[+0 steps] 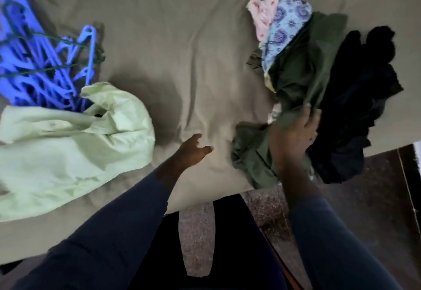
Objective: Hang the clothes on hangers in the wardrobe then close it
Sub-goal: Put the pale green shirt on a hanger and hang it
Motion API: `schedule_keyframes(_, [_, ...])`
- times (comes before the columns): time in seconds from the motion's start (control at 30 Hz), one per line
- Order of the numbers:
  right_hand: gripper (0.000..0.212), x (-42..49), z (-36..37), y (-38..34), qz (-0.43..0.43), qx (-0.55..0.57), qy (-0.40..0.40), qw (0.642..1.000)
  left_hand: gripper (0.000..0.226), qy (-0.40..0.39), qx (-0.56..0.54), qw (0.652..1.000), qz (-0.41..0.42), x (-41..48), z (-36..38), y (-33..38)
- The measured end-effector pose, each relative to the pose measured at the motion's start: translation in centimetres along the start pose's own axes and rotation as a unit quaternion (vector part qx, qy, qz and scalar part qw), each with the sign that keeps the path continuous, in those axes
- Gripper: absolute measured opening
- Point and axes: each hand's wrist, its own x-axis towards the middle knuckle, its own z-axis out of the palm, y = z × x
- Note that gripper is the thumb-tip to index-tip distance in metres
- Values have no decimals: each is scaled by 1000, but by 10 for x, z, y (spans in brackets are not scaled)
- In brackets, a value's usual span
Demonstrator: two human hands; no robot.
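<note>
Right hand (296,135) grips a crumpled olive-green cloth garment (305,62) on a beige bedsheet (170,46)
Left hand (192,151) hovers nearby; fingers loosely spread, holding nothing

Two arms, each in a dark navy long sleeve (109,232), wrists bare. Left arm: enters from the lower left and extends up and to the right. At its end the left hand (193,151), fingers relaxed and slightly parted, thumb apart, holding nothing. Right arm: enters from the lower right, forearm rising. The right hand (296,130), back towards the camera, fingers curled, grips a fold of dark olive-green garment (305,66).
</note>
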Motion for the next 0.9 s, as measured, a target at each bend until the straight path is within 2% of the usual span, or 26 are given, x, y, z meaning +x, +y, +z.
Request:
schedule_keyframes(0.07, [80,-45,34,-35,-104,10,-110,988,66,57,9,998,1,-15,-26,-47])
schedule_keyframes(0.17, [80,-118,89,-92,-180,14,-344,921,42,148,-18,988,36,-39,-63,-98])
schedule_keyframes(0.23, [83,-162,121,-134,-205,41,-400,893,31,192,-44,979,47,-54,-91,-124])
schedule_keyframes(0.3, [86,-187,150,-168,-137,111,-417,892,28,220,-71,972,47,-67,-117,-143])
schedule_keyframes(0.37, [95,-200,178,-190,36,205,-410,888,26,243,-95,964,49,-78,-141,-168])
schedule_keyframes(0.4, [97,-203,187,-195,118,252,-406,871,25,253,-105,960,52,-83,-151,-180])
schedule_keyframes(0.43, [86,-203,196,-195,174,300,-407,845,25,262,-111,957,58,-87,-159,-187])
schedule_keyframes(0.47, [64,-204,199,-197,198,331,-407,828,26,270,-117,954,62,-92,-166,-196])
schedule_keyframes(0.5, [42,-205,200,-201,201,338,-402,827,26,277,-125,950,67,-97,-173,-204])
schedule_keyframes(0.53, [31,-206,191,-212,182,326,-400,837,25,284,-137,946,75,-102,-181,-210])
schedule_keyframes(0.57, [28,-205,183,-223,152,308,-407,847,26,295,-149,940,89,-108,-189,-214])
schedule_keyframes(0.63, [32,-208,152,-251,68,302,-423,852,40,331,-165,918,144,-120,-208,-214])
schedule_keyframes(0.73, [35,-240,84,-288,-111,266,-501,816,72,329,-196,900,210,-153,-249,-189])
schedule_keyframes(0.8, [21,-261,33,-302,-195,228,-532,792,64,273,-262,901,211,-184,-274,-162])
schedule_keyframes(0.9, [23,-277,-43,-316,-234,262,-511,784,36,93,-407,875,244,-234,-293,-129])
